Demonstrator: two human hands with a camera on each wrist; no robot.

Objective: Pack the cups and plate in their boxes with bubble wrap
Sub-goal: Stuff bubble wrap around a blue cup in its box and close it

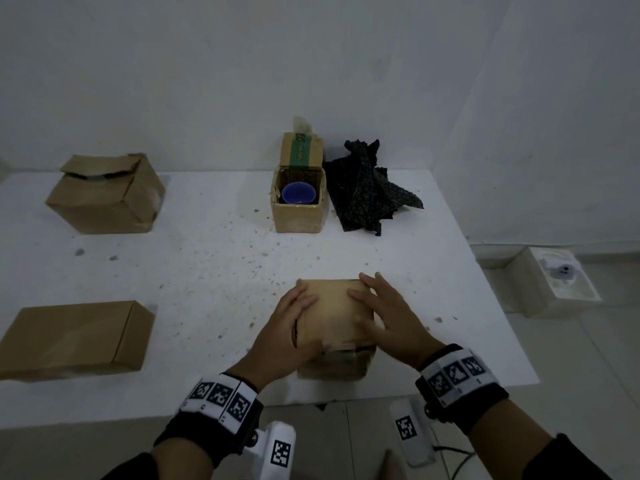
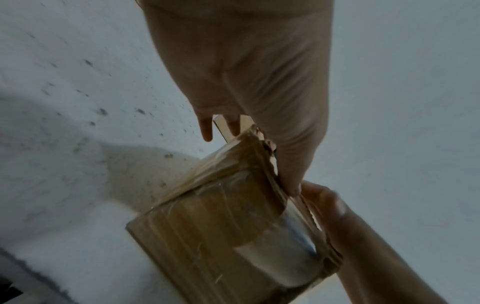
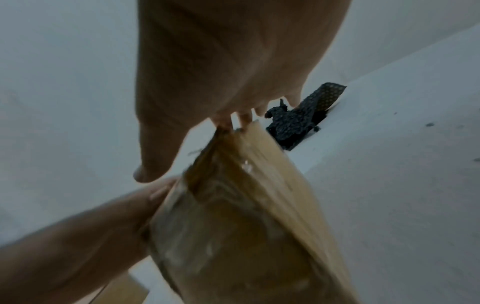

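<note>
On the table (image 1: pixel 214 278): four cardboard boxes (image 1: pixel 104 199), one blue cup (image 1: pixel 298 194), one crumpled dark sheet of wrap (image 1: pixel 367 192), and two hands (image 1: pixel 294 327).

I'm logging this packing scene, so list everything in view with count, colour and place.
small box: 1, brown, near table edge, under both hands
open box: 1, brown, far centre
cup: 1, blue, inside open box
bubble wrap: 1 heap, black, right of open box
closed boxes: 2, brown, left side, other at
table: 1, white, speckled
white block: 1, floor, right
left hand: flat on small box
right hand: flat on small box
</note>
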